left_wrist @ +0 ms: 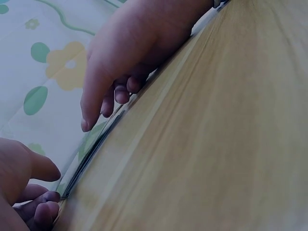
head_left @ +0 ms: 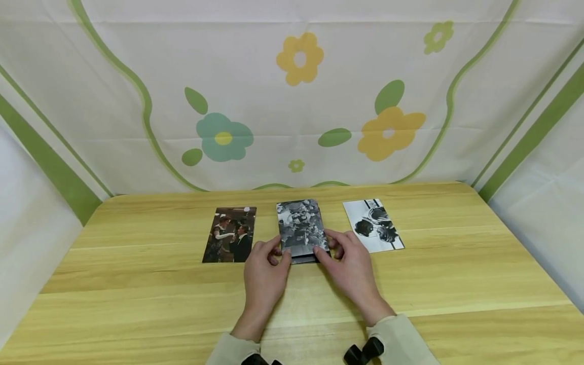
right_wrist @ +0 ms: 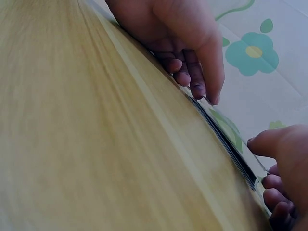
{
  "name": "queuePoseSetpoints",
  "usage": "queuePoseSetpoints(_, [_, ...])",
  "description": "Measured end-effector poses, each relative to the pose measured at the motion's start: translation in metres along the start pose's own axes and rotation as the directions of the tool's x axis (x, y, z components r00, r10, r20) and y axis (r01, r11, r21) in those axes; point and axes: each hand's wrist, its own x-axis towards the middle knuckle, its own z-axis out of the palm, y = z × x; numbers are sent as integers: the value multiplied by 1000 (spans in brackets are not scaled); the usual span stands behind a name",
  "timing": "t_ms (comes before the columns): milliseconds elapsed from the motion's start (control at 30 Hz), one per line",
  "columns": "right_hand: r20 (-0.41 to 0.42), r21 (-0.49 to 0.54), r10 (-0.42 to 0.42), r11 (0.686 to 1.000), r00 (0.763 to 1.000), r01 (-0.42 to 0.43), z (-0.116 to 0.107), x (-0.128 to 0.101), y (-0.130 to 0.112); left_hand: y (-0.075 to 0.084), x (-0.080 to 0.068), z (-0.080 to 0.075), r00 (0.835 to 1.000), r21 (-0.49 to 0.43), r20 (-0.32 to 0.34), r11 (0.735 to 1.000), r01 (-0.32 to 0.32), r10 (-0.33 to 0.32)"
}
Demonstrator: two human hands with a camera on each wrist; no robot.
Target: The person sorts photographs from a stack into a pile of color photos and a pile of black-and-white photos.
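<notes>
A stack of photo cards (head_left: 301, 226), with a black-and-white crowd picture on top, lies at the middle of the table. The upper cards sit slightly askew over those beneath, whose edge shows at the near side. My left hand (head_left: 265, 271) holds the stack at its near left corner, thumb by the near edge and curled fingers along the side. On the opposite side my right hand (head_left: 353, 268) grips the near right corner, its thumb on the top card. From the left wrist view, the stack's dark layered edge (left_wrist: 91, 156) shows between both hands.
Left of the stack lies a colour photo card (head_left: 230, 235) of two people. A black-and-white card (head_left: 374, 225) with drawn-looking heads lies to the right. Behind the wooden table (head_left: 137, 304) hangs a white flowered cloth (head_left: 264, 91), with cloth at both sides too.
</notes>
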Motion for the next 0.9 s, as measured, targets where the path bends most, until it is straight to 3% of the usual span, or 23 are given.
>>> queuePoseSetpoints(267, [-21, 115, 47, 992, 999, -44, -2, 0, -4, 0, 0, -1, 1000, -180, 5, 983, 16, -15])
queuePoseSetpoints(567, [-60, 336, 58, 941, 996, -35, -5, -2, -7, 1, 0, -4, 1000, -317, -14, 949, 1, -6])
queuePoseSetpoints(900, [-110, 346, 55, 938, 992, -13, -11, 0, -8, 9, -1, -1, 1000, -381, -13, 924, -7, 2])
